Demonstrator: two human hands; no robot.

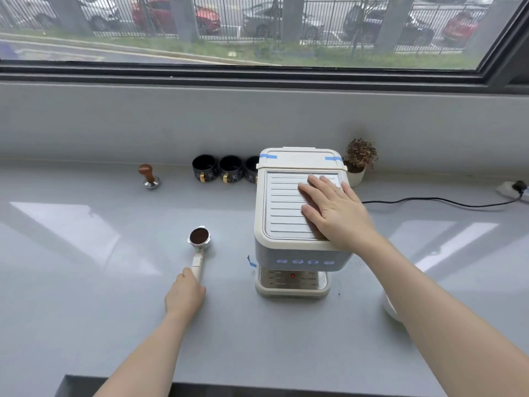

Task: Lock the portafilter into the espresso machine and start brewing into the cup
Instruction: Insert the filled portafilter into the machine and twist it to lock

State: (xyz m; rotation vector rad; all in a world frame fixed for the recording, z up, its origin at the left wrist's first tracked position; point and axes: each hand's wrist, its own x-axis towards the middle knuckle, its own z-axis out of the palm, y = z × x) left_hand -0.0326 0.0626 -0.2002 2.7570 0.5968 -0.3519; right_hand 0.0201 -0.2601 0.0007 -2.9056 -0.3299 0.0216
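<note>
A cream espresso machine (280, 247) stands on the grey counter (86, 282), its lit buttons facing me. My right hand (335, 210) lies flat on the machine's ribbed top, fingers apart. Left of the machine, a portafilter (199, 237) filled with dark ground coffee rests on the counter. My left hand (184, 295) is closed around the near end of its cream handle. Three black cups (230, 169) stand in a row at the back, the right one partly hidden by the machine. No cup shows on the drip tray (292, 285).
A wood-handled tamper (148, 176) stands at the back left. A small potted plant (359, 161) sits behind the machine. A black power cord (443, 200) runs right to a socket strip. A white object (390, 309) peeks from under my right forearm.
</note>
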